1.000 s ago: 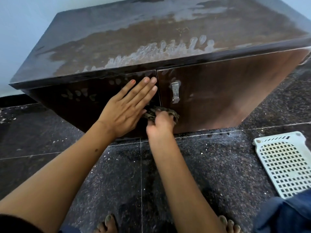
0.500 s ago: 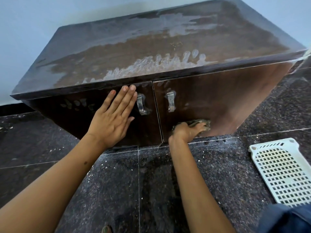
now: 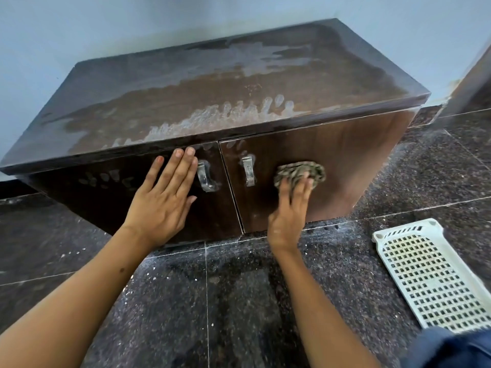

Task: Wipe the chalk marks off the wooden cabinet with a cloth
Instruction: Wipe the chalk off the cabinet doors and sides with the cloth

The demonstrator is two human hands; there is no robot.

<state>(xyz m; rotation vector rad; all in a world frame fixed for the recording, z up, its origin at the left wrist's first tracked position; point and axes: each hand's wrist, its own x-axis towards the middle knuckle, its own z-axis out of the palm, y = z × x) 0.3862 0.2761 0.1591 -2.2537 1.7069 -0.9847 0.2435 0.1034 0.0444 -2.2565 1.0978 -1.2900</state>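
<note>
Two doors make up the near face of the dark brown wooden cabinet [image 3: 345, 155], and I have one hand on each. My left hand [image 3: 162, 200] lies flat on the left door [image 3: 106, 197], fingers straight and together, fingertips just under the overhanging front edge of the top and right beside the left metal handle [image 3: 206, 176]. My right hand [image 3: 289, 208] presses the bunched, mottled grey-brown cloth [image 3: 300, 172] against the right door [image 3: 358, 160], fingers spread and slightly bent over its lower part; the cloth sits just right of the right metal handle [image 3: 248, 171], about mid-height on the door. White chalk marks [image 3: 212, 118] run in a smeared band along the near edge of the top, with more haze toward the far side. Faint pale fingerprints [image 3: 106, 177] dot the left door. Right of the cloth the door stays bare out to the cabinet's corner. On the dark speckled stone floor [image 3: 239, 301], a white perforated plastic tray [image 3: 430, 277] lies near right, well apart from the cabinet.
</note>
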